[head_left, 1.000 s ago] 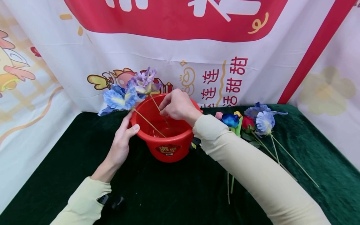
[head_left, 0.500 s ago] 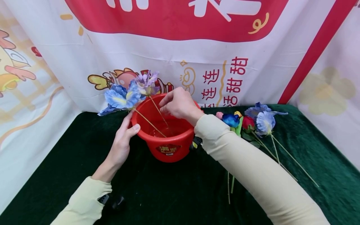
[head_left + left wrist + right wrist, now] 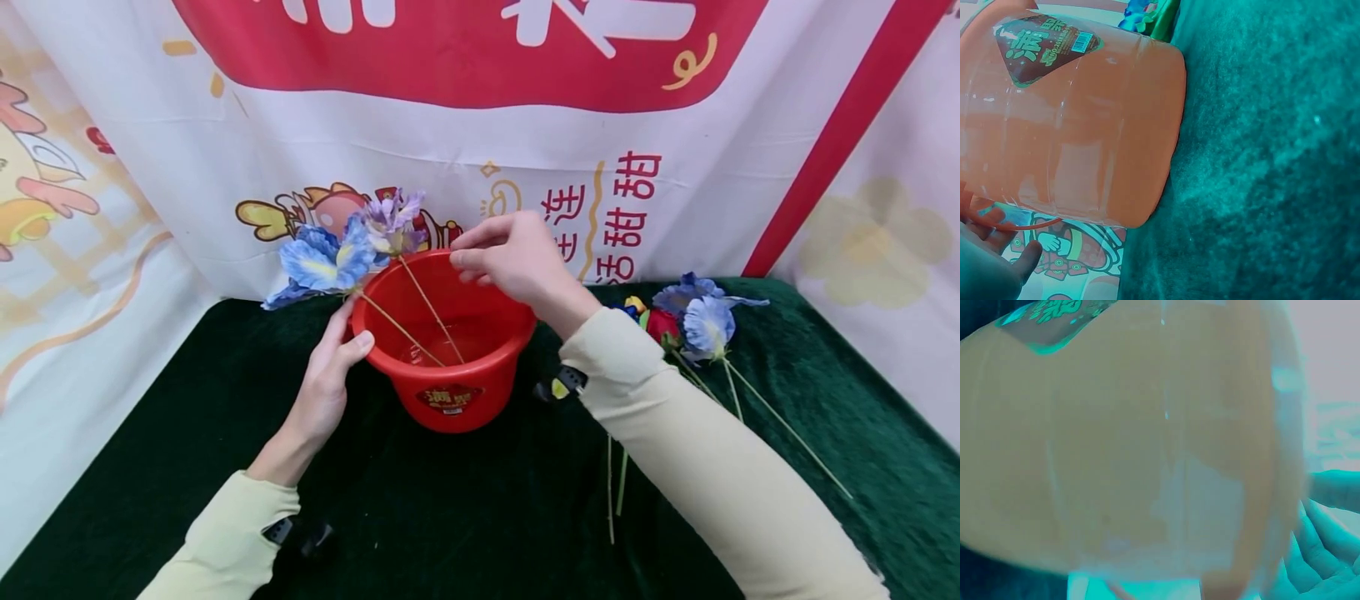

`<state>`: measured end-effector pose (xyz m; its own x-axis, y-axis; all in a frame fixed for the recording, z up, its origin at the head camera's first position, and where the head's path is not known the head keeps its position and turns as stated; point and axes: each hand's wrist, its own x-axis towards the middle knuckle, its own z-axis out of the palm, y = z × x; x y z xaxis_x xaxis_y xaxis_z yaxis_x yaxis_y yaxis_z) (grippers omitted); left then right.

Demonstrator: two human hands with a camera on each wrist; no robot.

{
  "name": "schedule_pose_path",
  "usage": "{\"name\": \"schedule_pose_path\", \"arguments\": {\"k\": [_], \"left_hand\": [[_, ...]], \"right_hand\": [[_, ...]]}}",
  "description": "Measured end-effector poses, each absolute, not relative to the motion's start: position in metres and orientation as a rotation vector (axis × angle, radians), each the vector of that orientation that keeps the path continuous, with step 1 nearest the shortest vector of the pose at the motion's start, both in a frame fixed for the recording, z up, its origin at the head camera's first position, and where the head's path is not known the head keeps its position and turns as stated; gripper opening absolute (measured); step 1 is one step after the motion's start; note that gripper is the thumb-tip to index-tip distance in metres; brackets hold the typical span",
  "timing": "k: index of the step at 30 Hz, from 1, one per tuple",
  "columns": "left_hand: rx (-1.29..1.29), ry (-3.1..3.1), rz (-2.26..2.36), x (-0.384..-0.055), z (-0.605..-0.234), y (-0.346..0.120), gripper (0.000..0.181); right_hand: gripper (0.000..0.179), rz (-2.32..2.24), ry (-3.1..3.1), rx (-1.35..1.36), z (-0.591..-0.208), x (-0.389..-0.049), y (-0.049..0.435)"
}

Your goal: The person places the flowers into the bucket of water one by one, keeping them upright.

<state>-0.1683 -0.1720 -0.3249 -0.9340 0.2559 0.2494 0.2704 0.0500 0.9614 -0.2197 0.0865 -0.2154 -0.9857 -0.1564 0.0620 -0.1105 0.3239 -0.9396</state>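
Note:
A red plastic bucket stands upright on the dark green cloth. My left hand holds its left side, thumb at the rim and fingers behind near the handle. Two artificial irises lean left out of the bucket, a blue one and a purple one, their stems crossing the inside. Over the right part of the rim my right hand hovers with relaxed fingers and nothing in them. In the right wrist view the bucket wall fills most of the picture, with the right fingers beyond it.
To the right lie more artificial flowers: blue irises, a red rose and several others partly hidden by the right sleeve. A printed white and red curtain hangs directly behind the bucket.
My right hand has let go of the purple iris and moved up and right, out of the bucket. That iris has shifted slightly right and now leans by itself; the left hand stays put.

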Motion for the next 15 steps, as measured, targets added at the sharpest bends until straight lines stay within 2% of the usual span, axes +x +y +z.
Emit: {"name": "schedule_pose_path", "arguments": {"k": [15], "left_hand": [[-0.540, -2.322, -2.061, -0.164, -0.328, -0.173, 0.066]], "right_hand": [[0.039, -1.975, 2.445, 0.126, -0.245, -0.185, 0.199]]}}
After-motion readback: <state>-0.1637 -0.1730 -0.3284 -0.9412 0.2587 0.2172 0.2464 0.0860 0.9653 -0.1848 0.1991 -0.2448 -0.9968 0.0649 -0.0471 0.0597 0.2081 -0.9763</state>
